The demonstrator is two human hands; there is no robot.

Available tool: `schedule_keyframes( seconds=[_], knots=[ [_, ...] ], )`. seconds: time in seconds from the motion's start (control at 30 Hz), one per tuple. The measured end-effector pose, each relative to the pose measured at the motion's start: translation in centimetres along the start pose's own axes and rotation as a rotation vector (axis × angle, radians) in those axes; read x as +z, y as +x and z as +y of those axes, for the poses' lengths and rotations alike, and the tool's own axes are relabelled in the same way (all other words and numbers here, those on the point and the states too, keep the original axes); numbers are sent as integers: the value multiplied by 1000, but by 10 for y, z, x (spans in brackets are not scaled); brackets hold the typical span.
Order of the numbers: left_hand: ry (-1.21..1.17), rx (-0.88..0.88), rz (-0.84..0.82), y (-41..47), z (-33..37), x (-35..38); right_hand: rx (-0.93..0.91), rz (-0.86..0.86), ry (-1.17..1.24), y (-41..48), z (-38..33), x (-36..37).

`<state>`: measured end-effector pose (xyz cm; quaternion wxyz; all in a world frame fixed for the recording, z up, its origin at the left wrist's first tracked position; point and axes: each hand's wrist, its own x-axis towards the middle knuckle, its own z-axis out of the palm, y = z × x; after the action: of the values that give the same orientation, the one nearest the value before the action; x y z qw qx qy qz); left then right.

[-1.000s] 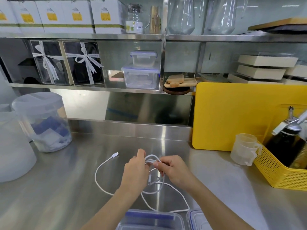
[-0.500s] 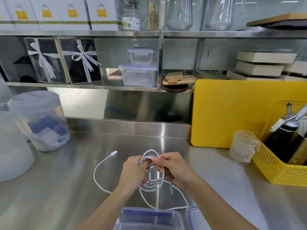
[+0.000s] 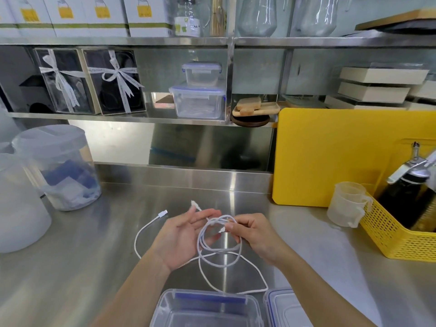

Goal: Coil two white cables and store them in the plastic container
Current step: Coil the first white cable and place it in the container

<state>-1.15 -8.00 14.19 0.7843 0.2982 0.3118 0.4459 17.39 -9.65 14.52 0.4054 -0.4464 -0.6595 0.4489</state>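
We have the half-made coil (image 3: 220, 241) of white cable hanging above the steel counter (image 3: 70, 256), pinched at its top, about one o'clock on the loop, by our right hand (image 3: 256, 234), whose thumb and forefinger close on the gathered strands while the other fingers curl under. Our left hand (image 3: 181, 237) sits at nine o'clock from the coil, palm up and fingers spread wide, gripping nothing firmly; a short cable end with its plug (image 3: 194, 204) lies across its fingertips and points toward eleven o'clock. The loose run drops out of the coil at six o'clock and lies on the counter in a long bend toward five o'clock, reaching almost to the open plastic container (image 3: 162, 308) and its lid (image 3: 283, 310), which sit at six o'clock, close to our body. A further run of white cable (image 3: 139, 234) arcs round behind the left wrist to a connector (image 3: 163, 213) lying at ten o'clock; we cannot tell whether this is the second cable or the other end of the first. We judge that the next wrap turns on the slack lying below and to the right, so the open left hand, the free one, must reach down toward six o'clock to lift it into the loop.
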Motion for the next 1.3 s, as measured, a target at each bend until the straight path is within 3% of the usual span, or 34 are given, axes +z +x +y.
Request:
schedule_keyframes(
  seconds=[0.17, 0.27, 0.37, 0.43, 0.5, 0.6, 0.7, 0.83, 0.97, 1.07, 1.2, 1.3],
  knots=[
    [393, 227, 450, 6, -4, 4, 5, -55, -64, -5, 1, 4],
    [487, 360, 558, 5, 1, 1, -12, -75, -133, -8, -1, 9],
    [463, 410, 624, 3, -3, 6, -141, -53, -391, -4, 0, 12],
    [382, 293, 628, 5, -6, 5, -400, 41, -673, -1, 8, 12],
    [243, 59, 603, 3, -10, 2, -602, 76, -790, -1, 15, 10],
    [19, -228, 422, -6, -11, 2, -752, 76, -867, 1, 25, 10],
    [-94, -241, 264, -10, -9, -1, -810, 115, -879, 0, 36, 12],
    [-141, -151, 322, -10, -9, -7, -675, 274, -936, -5, 43, 12],
    [-136, -10, 363, -9, -18, -3, -319, 424, -723, -18, 34, 23],
    [-63, 72, 386, -8, -28, 4, -49, 289, -699, -21, 27, 35],
    [183, 142, 378, -12, -43, 21, -88, 359, -897, -18, 30, 48],
    [385, 231, 394, -12, -48, 23, 10, 227, -881, -16, 26, 43]
  ],
)
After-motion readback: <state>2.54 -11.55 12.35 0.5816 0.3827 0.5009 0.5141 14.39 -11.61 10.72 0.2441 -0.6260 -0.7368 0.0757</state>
